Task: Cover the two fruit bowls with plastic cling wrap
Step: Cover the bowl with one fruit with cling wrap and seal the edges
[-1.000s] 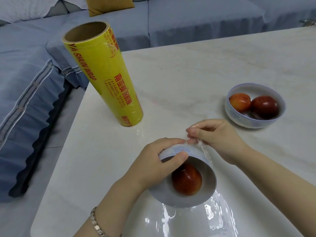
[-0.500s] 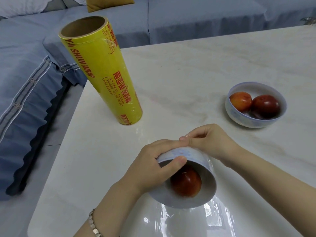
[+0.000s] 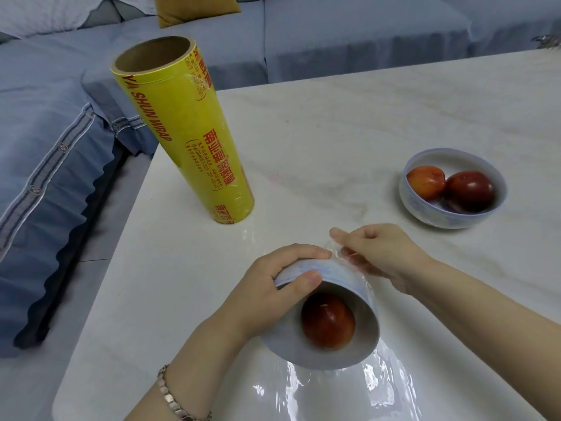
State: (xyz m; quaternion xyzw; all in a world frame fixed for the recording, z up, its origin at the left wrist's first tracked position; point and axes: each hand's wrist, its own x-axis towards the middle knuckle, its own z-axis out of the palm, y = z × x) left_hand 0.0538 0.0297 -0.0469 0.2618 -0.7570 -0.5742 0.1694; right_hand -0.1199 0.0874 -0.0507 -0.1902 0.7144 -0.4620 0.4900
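Note:
A white bowl (image 3: 306, 352) with one red fruit (image 3: 328, 322) is tipped toward me near the table's front edge. My left hand (image 3: 270, 287) grips its upper rim, thumb inside. Clear cling wrap (image 3: 343, 387) lies under the bowl and runs up its right side. My right hand (image 3: 382, 256) pinches the wrap's edge against the bowl's back. A second white bowl (image 3: 452, 215) with two red fruits stands uncovered at the right. The yellow cling wrap roll (image 3: 185, 141) stands upright at the left.
The white marble table (image 3: 334, 132) ends at its left edge beside the roll. A blue sofa (image 3: 54, 141) with a yellow cushion (image 3: 194, 9) lies beyond the table's left and far sides.
My right hand lifted slightly off the bowl's back, drawing the wrap edge up. The bowl stays tipped in my left hand.

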